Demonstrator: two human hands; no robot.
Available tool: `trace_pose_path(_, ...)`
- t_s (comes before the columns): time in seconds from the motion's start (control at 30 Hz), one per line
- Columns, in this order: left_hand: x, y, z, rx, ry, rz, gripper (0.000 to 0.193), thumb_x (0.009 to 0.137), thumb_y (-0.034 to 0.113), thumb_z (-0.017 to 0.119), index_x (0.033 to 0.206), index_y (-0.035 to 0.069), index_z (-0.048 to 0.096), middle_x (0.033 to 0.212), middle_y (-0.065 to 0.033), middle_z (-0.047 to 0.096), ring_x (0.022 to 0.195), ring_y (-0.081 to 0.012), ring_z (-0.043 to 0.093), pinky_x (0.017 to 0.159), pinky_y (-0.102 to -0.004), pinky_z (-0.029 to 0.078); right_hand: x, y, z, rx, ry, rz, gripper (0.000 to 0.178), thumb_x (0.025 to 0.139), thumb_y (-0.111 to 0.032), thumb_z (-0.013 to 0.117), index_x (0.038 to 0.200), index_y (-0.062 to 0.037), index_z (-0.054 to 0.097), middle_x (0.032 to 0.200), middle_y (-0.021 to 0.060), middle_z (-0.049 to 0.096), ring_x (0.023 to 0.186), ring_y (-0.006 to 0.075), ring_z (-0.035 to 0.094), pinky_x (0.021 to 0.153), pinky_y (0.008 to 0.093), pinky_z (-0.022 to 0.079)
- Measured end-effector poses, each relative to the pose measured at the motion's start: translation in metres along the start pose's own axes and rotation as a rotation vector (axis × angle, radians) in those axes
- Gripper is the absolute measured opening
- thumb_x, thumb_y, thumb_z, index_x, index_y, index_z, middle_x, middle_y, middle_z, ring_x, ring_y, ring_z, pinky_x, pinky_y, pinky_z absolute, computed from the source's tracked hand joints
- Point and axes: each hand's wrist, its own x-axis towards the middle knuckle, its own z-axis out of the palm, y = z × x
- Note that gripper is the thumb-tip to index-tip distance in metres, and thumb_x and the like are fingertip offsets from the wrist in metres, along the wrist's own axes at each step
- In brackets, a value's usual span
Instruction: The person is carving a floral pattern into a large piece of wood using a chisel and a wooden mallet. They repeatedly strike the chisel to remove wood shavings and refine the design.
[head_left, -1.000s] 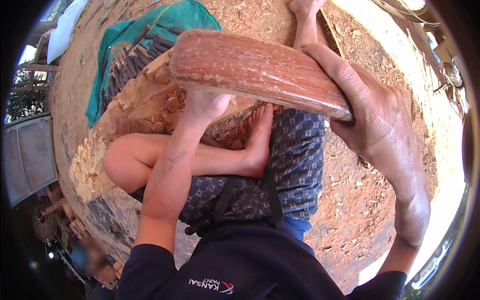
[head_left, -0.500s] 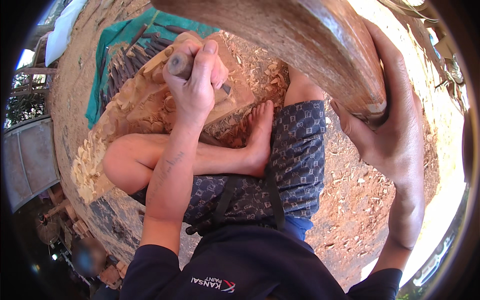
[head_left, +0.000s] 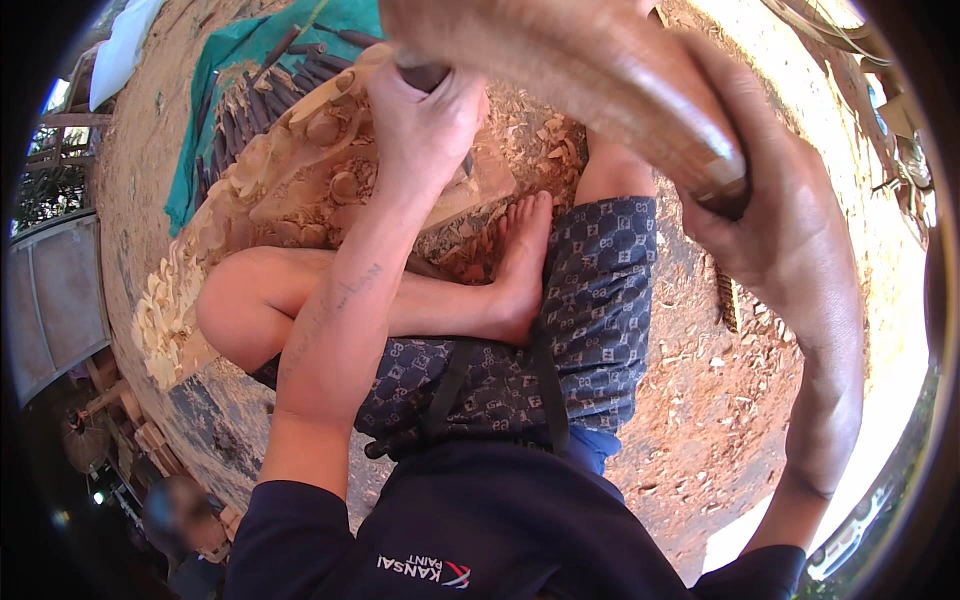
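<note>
My left hand (head_left: 425, 125) is closed round the handle of a chisel (head_left: 422, 75), whose dark metal tip shows below my fist against a carved wood slab (head_left: 325, 185). The slab is light brown with rounded relief shapes. My right hand (head_left: 785, 215) wraps the narrow end of a long wooden mallet (head_left: 585, 70), smooth and brown, smeared by motion. In the picture the mallet's far end overlaps the top of the chisel handle; whether they touch I cannot tell. Several dark-handled tools (head_left: 265, 105) lie on a green cloth (head_left: 185, 190) beyond the slab.
My bare foot (head_left: 525, 240) and folded leg rest close beside the slab. Pale wood shavings (head_left: 165, 340) pile at its left end, and chips litter the dirt ground (head_left: 700, 420). A person (head_left: 185, 515) is at the lower left, near a grey panel (head_left: 60, 300).
The mallet has swung down and left, onto the line of the chisel handle. My left hand with the chisel has shifted slightly right and farther away.
</note>
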Motion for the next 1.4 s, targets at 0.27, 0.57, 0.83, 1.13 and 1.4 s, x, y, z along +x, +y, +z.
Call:
trace_pose_path(0.27, 0.001, -0.004, 0.01, 0.012, -0.026, -0.067, 0.013, 0.107, 0.005, 0.071, 0.098, 0.003, 0.063, 0.062, 0.0021, 0.051, 0.05, -0.0074, 0.045, 0.047, -0.028, 0.035, 0.01, -0.002, -0.003, -0.043, -0.033, 0.037, 0.098, 0.079, 0.007, 0.084, 0.166, -0.0204, 0.049, 0.126, 0.0248, 0.077, 0.113, 0.0402, 0.079, 0.092, 0.0454, 0.064)
trace_pose_path(0.57, -0.004, 0.025, -0.007, -0.569, -0.118, -0.079, 0.037, 0.109, 0.008, 0.064, 0.076, 0.008, 0.048, 0.056, -0.0028, 0.049, 0.045, -0.0113, 0.043, 0.045, -0.0312, 0.037, -0.042, 0.011, 0.031, 0.151, 0.037, 0.2, 0.092, 0.084, -0.005, 0.087, 0.164, -0.013, 0.043, 0.128, 0.0248, 0.077, 0.121, 0.042, 0.076, 0.099, 0.0468, 0.063)
trace_pose_path(0.83, -0.012, 0.02, -0.028, -0.408, -0.185, -0.048, 0.036, 0.109, 0.008, 0.066, 0.076, 0.007, 0.05, 0.056, -0.0006, 0.05, 0.046, -0.0084, 0.043, 0.045, -0.0294, 0.036, -0.058, 0.007, 0.032, 0.246, -0.025, 0.375, 0.098, 0.084, -0.003, 0.09, 0.168, -0.0057, 0.039, 0.146, 0.026, 0.068, 0.138, 0.0336, 0.067, 0.113, 0.0449, 0.055)
trace_pose_path(1.13, -0.02, 0.007, -0.028, -0.311, -0.29, -0.052, 0.033, 0.107, 0.01, 0.073, 0.078, 0.004, 0.06, 0.06, 0.0006, 0.056, 0.05, -0.0059, 0.051, 0.046, -0.0263, 0.038, -0.039, -0.004, 0.017, 0.262, 0.081, 0.161, 0.1, 0.083, 0.005, 0.088, 0.169, -0.007, 0.039, 0.15, 0.0235, 0.065, 0.14, 0.0312, 0.064, 0.116, 0.0446, 0.055)
trace_pose_path(1.4, -0.043, -0.021, -0.039, -0.063, -0.219, 0.13, 0.028, 0.097, 0.014, 0.081, 0.123, 0.004, 0.076, 0.119, -0.0074, 0.08, 0.108, -0.0208, 0.074, 0.1, -0.0405, 0.056, -0.011, -0.035, -0.008, -0.169, -0.099, 0.003, 0.102, 0.068, 0.008, 0.09, 0.159, -0.0244, 0.057, 0.127, 0.0144, 0.078, 0.109, 0.0362, 0.079, 0.092, 0.0457, 0.066)
